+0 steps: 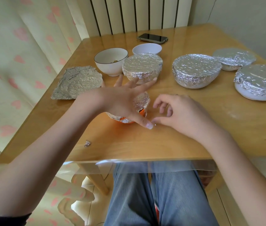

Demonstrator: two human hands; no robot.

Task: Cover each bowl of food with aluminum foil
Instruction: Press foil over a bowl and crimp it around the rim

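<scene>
Fingers [145, 85] spread over foil-wrapped orange bowl [125, 120], phone [152, 38] unlabelled

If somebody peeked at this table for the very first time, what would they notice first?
Probably the shiny foil-covered bowls: four in a row across the table, like the big one in the middle. Next, the two hands up front, the left hand spread over a small orange bowl whose foil is torn. Behind sit two uncovered white bowls.
</scene>
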